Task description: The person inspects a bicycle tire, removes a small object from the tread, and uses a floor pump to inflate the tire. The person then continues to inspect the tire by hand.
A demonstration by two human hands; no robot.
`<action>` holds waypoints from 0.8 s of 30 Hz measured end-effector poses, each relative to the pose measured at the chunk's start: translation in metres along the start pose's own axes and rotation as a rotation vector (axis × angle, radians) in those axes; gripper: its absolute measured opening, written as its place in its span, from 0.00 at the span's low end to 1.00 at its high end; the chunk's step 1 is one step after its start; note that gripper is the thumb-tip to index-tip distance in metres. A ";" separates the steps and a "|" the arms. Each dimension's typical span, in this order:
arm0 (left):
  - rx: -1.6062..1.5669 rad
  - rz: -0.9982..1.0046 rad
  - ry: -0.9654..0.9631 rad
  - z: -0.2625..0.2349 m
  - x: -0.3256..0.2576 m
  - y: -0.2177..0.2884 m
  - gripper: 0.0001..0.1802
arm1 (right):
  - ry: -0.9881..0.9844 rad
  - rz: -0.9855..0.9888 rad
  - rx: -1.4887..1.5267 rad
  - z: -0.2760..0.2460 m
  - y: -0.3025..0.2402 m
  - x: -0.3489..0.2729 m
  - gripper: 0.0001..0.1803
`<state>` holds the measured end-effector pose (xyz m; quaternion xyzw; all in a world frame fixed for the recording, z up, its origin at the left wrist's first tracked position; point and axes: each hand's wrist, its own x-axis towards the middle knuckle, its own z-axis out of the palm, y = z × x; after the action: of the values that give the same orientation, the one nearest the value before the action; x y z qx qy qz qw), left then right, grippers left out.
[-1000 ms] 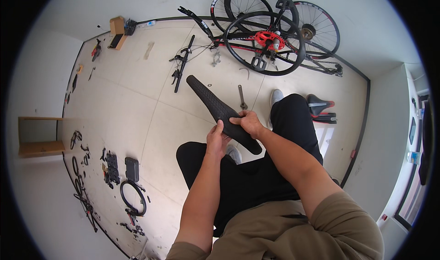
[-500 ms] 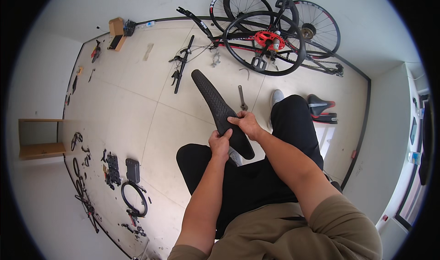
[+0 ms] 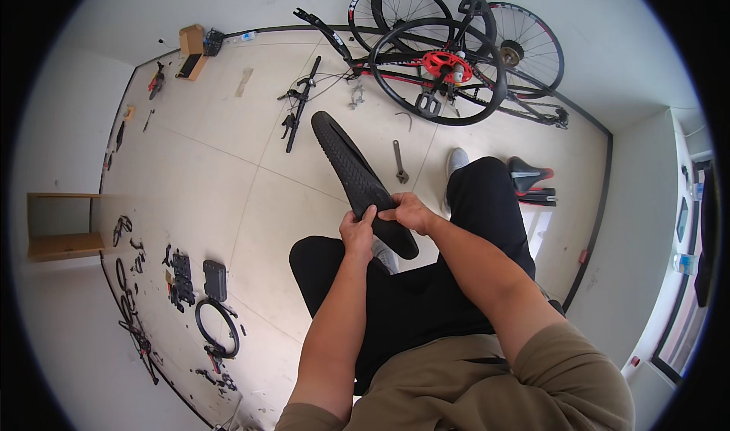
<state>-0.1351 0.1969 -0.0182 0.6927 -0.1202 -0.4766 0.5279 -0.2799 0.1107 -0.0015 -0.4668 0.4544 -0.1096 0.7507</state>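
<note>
"So, what is changing in those hands?"

"The black folded tyre (image 3: 362,179), as I'm judging it, is turning. Compared with a second ago, it's pointing more nearly straight away from the body, and a lengthwise crease is now showing near its far end."

"And the grip?"

"Both are closing on it: the left hand (image 3: 356,235) is pinching from the left, the right hand (image 3: 412,213) from the right, thumbs lying near each other on top. I can't tell how the fingers underneath are sitting."

"Where is it hanging?"

"Above the floor (image 3: 296,203), its near end reaching between the knees (image 3: 487,179). An adjustable wrench (image 3: 400,161) is lying just beyond the right hand, and a handlebar (image 3: 302,106) is resting farther out."

"Meaning?"

"The handling is continuing, I'd say; neither hand is letting go."
</note>
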 end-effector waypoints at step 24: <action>0.260 0.023 -0.012 0.006 -0.005 -0.007 0.12 | 0.235 -0.066 -0.063 -0.003 -0.011 0.003 0.21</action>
<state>-0.1446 0.1994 -0.0216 0.7509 -0.1919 -0.4551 0.4385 -0.2780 0.1012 0.0050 -0.4888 0.5268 -0.1741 0.6732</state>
